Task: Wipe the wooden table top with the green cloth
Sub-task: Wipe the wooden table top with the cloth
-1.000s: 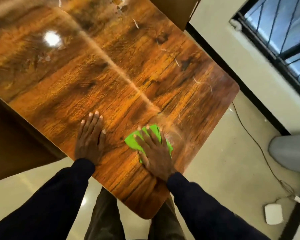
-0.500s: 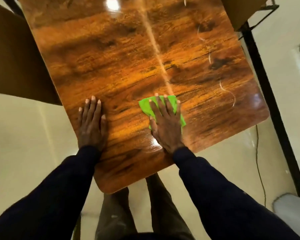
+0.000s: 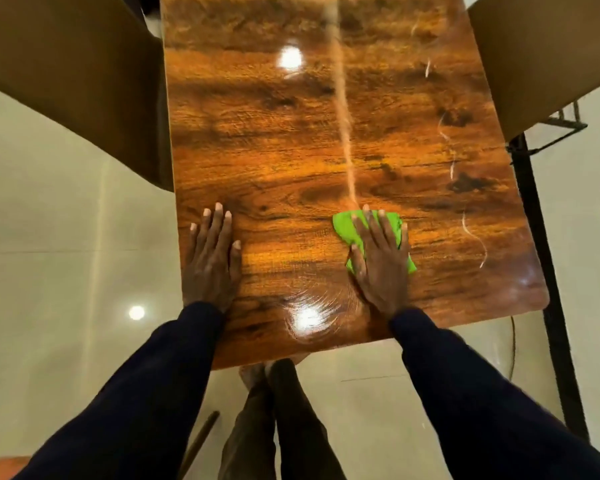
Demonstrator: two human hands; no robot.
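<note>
The glossy wooden table top (image 3: 291, 150) fills the middle of the head view, its near edge just above my legs. A green cloth (image 3: 343, 228) lies flat on it near the front right. My right hand (image 3: 381, 265) presses down on the cloth with fingers spread, covering most of it. My left hand (image 3: 212, 261) rests flat on the bare wood near the table's left edge, fingers together, holding nothing. A pale streak runs up the table from the cloth.
Brown cardboard boxes stand at the table's far left (image 3: 66, 74) and far right (image 3: 548, 57). A black metal frame (image 3: 537, 237) runs along the right edge. The floor (image 3: 66, 271) is pale tile, with a thin cable (image 3: 513, 344) at the right.
My view has swung so the table now lies straight ahead. The right hand has slid the cloth away from the near edge, further up the table. The left hand stays flat on the wood.
</note>
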